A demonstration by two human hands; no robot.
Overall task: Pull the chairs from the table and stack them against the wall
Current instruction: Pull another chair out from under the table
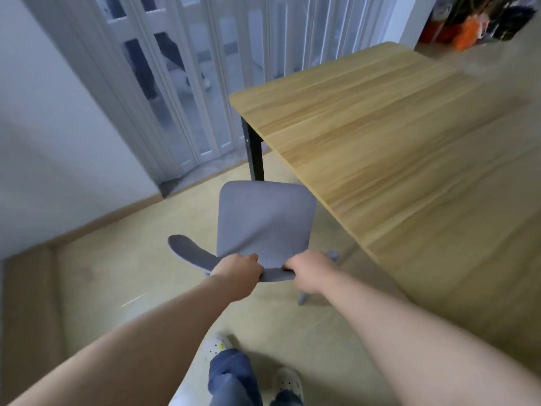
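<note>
While both hands hold it: one grey chair (265, 221) stands on the floor (123, 259) just beside the long edge of the bench (395, 148), its back toward the person
Left hand (238, 268): grip wrapped tight over the top rail of the chair back, fingers curled over the front; holding the chair
Right hand (308, 271): grip likewise wrapped on the same rail, close beside the left; holding the chair
Why held so: two hands on the rail, I judge, give even pull and keep the chair from swinging as it comes away from the bench
Chair position: seat clear of the benchtop, not tucked under; one leg shows below the right wrist; whether the legs are lifted cannot be told
Wall (52, 127): white, to the left, bare floor along its base; likely the stacking place
Count: chairs, one seen; hands, two; bench, one; black bench leg (254, 148), one seen; shoes, two
Blur: the frame is smeared, so fine detail is unsure
</note>
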